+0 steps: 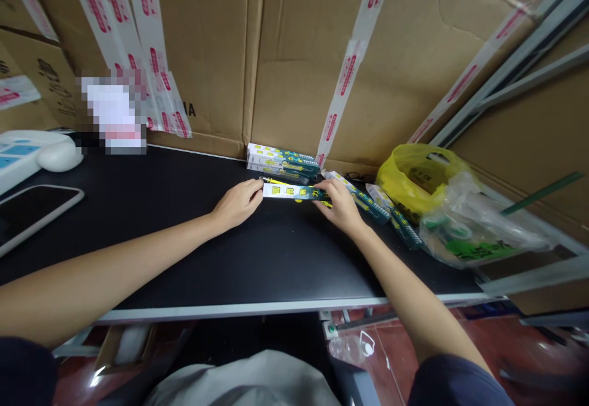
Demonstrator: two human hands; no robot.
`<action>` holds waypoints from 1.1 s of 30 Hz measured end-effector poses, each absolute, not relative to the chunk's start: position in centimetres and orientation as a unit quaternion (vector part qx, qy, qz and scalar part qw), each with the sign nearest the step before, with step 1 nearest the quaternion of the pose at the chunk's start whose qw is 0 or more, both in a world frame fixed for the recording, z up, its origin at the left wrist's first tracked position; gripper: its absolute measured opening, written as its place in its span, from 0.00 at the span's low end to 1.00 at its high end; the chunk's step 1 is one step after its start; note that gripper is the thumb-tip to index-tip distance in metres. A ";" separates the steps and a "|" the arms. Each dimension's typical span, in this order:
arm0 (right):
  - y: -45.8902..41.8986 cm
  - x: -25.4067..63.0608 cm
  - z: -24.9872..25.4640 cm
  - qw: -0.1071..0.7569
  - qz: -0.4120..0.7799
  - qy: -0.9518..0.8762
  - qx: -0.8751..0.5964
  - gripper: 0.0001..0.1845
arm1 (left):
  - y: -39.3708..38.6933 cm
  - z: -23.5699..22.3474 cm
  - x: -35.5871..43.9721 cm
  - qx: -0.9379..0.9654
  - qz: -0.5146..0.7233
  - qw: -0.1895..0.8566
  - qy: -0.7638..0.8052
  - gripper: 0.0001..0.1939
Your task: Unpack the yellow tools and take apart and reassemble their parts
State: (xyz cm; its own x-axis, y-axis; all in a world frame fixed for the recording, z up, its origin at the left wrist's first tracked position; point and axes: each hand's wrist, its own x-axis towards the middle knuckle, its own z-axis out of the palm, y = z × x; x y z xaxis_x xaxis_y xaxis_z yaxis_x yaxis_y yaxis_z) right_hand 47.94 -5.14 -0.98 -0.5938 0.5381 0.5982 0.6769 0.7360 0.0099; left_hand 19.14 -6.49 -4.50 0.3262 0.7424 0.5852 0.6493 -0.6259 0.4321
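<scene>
Left hand [238, 205] pinches the printed box [289, 191] at its 9 o'clock end; right hand [341, 207] grips toward 3 o'clock (long axis: 9 to 3).

Bags, a white device and taped cardboard around a black tabletop [193, 271].
On the tabletop's left end, a white device [21, 154] with blue panels and, nearer the front, a white-rimmed object [39, 213] with a dark face. Behind the tabletop, tall cardboard [202, 44] with red-and-white tape [347, 75]. On its right end, a yellow plastic bag [391, 170] just beside a clear plastic bag [478, 228] with green print; beyond that end, slanting metal bars [519, 56]. Below its front edge, a clear jug [347, 349] on reddish floor [386, 344].
</scene>
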 end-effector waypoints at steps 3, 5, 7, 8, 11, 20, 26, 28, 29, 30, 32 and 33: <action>-5.0 48.2 -0.8 0.286 -0.122 -0.887 -0.341 0.16 | -6.7 -4.3 19.3 0.812 0.389 0.056 0.432 0.10; -4.9 48.4 -0.6 0.284 -0.127 -0.887 -0.340 0.17 | -6.9 -4.1 19.3 0.807 0.394 0.057 0.436 0.11; -4.9 48.5 -0.4 0.282 -0.138 -0.887 -0.339 0.17 | -7.1 -3.9 19.4 0.803 0.404 0.061 0.434 0.12; -4.9 48.6 -0.3 0.279 -0.145 -0.887 -0.338 0.17 | -7.2 -3.8 19.4 0.801 0.408 0.064 0.432 0.12; -4.9 48.8 0.0 0.265 -0.166 -0.885 -0.344 0.16 | -7.4 -3.6 19.4 0.795 0.423 0.069 0.429 0.15; -4.1 51.7 1.0 0.258 -0.233 -0.837 -0.422 0.14 | -6.7 -4.0 19.1 0.744 0.519 0.078 0.414 0.22; -3.7 52.9 1.2 0.286 -0.230 -0.815 -0.448 0.13 | -6.6 -4.1 19.0 0.725 0.536 0.122 0.414 0.21; -3.8 52.6 1.1 0.279 -0.226 -0.823 -0.440 0.13 | -6.6 -4.2 19.1 0.709 0.539 0.163 0.426 0.17; -3.8 52.5 1.1 0.277 -0.224 -0.826 -0.438 0.13 | -6.6 -4.3 19.2 0.699 0.541 0.182 0.431 0.15; -3.8 52.4 1.1 0.274 -0.221 -0.828 -0.437 0.13 | -6.6 -4.4 19.2 0.693 0.542 0.196 0.434 0.14; -3.9 52.2 1.1 0.273 -0.217 -0.829 -0.437 0.13 | -6.4 -4.5 19.1 0.691 0.539 0.206 0.436 0.15; -3.9 52.1 1.1 0.274 -0.217 -0.830 -0.436 0.13 | -6.3 -4.6 19.1 0.695 0.534 0.206 0.436 0.15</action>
State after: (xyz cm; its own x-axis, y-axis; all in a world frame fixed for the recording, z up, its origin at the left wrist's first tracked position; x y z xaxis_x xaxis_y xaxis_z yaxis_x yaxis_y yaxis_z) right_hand 52.15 -3.88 1.06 -0.4703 0.6044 0.6431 0.8416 0.5264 0.1208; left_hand 19.08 -6.35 -4.59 0.0503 0.8255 0.5621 0.3856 -0.5352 0.7516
